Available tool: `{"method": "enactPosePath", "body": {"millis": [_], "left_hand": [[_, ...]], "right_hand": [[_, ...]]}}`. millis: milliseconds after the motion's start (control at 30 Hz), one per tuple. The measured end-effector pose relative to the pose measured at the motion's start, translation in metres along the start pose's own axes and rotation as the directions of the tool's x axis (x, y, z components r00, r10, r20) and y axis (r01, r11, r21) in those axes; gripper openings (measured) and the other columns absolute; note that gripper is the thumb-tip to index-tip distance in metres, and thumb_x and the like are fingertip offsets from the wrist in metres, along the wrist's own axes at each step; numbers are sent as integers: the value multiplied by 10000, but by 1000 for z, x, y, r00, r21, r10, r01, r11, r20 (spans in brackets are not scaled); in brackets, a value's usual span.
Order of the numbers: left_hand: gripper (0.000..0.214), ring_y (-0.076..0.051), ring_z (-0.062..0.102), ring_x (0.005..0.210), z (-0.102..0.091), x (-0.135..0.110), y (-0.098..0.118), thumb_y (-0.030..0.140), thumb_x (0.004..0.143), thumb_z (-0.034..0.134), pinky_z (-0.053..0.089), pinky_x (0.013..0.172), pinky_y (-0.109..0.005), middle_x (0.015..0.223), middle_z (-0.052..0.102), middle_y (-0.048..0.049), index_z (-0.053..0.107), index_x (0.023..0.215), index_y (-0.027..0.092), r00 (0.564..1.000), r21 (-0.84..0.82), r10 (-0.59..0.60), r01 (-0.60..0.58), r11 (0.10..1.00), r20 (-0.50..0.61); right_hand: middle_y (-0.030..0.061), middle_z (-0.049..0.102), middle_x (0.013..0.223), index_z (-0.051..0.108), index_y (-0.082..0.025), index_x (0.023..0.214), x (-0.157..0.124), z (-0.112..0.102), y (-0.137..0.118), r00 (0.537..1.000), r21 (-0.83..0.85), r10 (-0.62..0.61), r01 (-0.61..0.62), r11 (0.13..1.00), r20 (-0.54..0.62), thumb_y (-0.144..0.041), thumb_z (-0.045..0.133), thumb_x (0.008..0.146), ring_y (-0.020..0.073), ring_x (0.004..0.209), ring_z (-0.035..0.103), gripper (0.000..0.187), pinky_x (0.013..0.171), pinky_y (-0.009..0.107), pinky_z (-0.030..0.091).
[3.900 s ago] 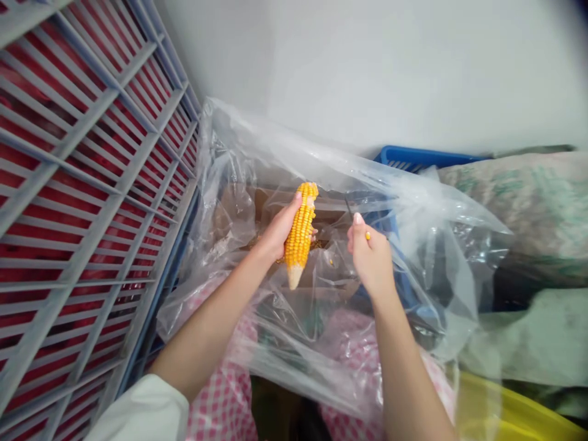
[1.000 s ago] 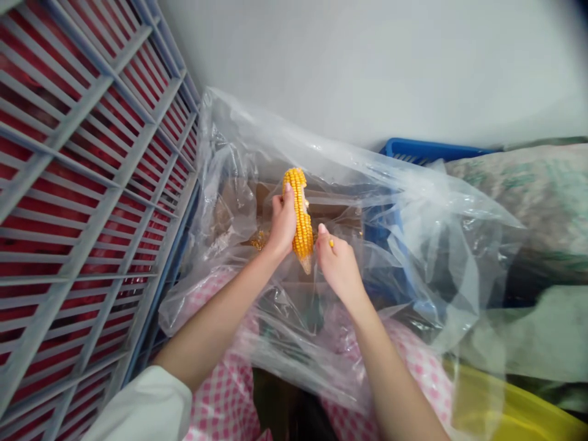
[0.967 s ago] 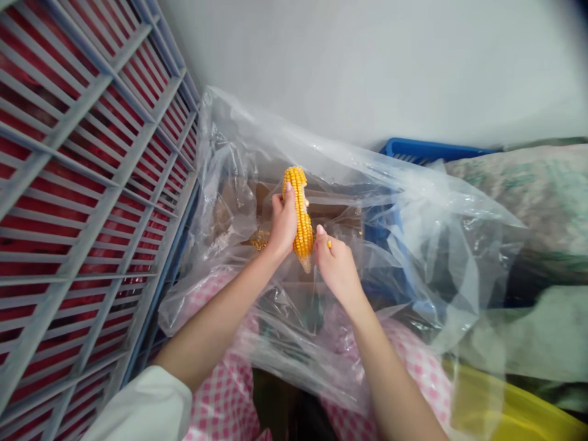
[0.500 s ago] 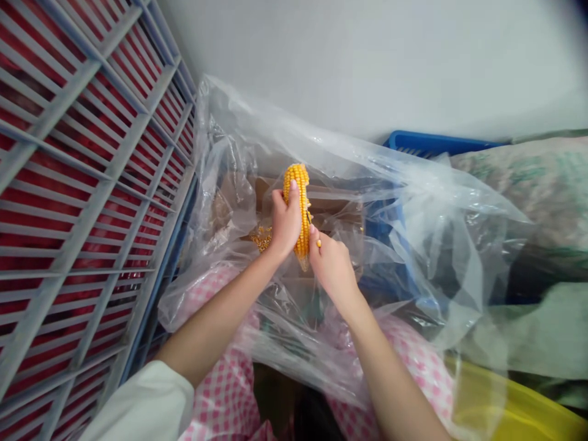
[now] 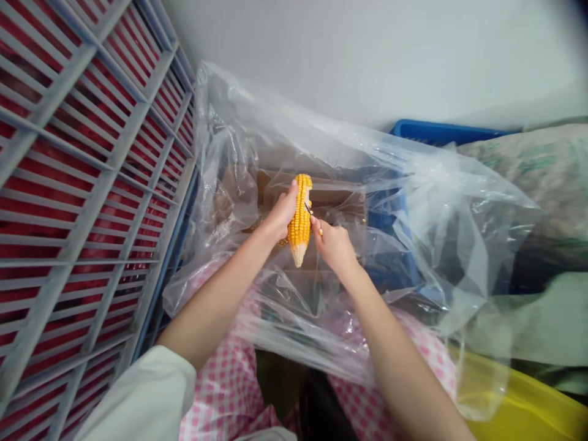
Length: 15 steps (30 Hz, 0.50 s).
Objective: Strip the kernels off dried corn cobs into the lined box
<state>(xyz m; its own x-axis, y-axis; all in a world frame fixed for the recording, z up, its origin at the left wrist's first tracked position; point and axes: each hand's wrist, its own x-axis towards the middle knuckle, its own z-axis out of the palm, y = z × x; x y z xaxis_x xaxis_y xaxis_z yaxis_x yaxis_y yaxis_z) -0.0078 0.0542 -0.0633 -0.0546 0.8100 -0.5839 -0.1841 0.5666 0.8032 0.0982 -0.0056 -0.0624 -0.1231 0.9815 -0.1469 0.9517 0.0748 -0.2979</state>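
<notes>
A yellow corn cob (image 5: 301, 220) stands upright, pale end down, with my left hand (image 5: 279, 214) wrapped around its left side. My right hand (image 5: 335, 245) is closed on a thin dark tool (image 5: 307, 209) with a small yellow part, and its tip presses against the cob's right side. Both hands work over a brown cardboard box (image 5: 342, 197) lined with a large clear plastic bag (image 5: 413, 202). A few loose kernels (image 5: 281, 242) show just under my left hand.
A grey slatted crate (image 5: 82, 184) with red contents fills the left. A blue basket (image 5: 436, 131) stands behind the bag, with pale sacks (image 5: 542, 165) to the right and a yellow tub (image 5: 519, 410) at the lower right. Pink checked cloth (image 5: 220, 392) covers my lap.
My right hand moved left from open air to the cob and set the tool against it. The cob turned slightly and its pale end now shows below my hand.
</notes>
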Motion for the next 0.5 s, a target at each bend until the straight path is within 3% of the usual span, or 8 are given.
{"method": "enactPosePath", "body": {"millis": [67,200,367,500], "left_hand": [[457,-124,523,492,0,-1,5,636,761,405,436,516,-260,551,521,-2,512,771,191,997,-58,-44,48,997,62],[453,-105,537,493,-1,-8,12,621,767,415,444,503,-229,581,541,14,528,838,188,995,-132,46,-34,991,91],[454,-94,565,512,0,-16,19,616,779,399,440,497,-206,662,577,13,453,922,188,968,-146,248,-252,957,-42],[429,-91,562,517,4,-17,18,626,781,377,429,499,-204,676,565,21,393,898,213,932,-93,345,-355,930,-109]], "right_hand": [[83,670,704,624,-179,908,1,-2,4,999,13,13,-13,1000,-30,-334,243,936,171,585,596,412,515,257,217],[39,604,603,609,-184,797,-6,-17,3,990,180,77,-54,982,-120,-392,245,927,133,514,508,439,512,247,214],[-20,410,454,357,-191,522,-22,-32,-10,983,514,159,-90,853,-91,-501,194,903,98,439,389,518,474,224,222],[-19,413,453,324,-197,511,-23,-27,-19,986,565,165,-117,817,-35,-506,200,897,102,434,377,509,458,229,207]]}}
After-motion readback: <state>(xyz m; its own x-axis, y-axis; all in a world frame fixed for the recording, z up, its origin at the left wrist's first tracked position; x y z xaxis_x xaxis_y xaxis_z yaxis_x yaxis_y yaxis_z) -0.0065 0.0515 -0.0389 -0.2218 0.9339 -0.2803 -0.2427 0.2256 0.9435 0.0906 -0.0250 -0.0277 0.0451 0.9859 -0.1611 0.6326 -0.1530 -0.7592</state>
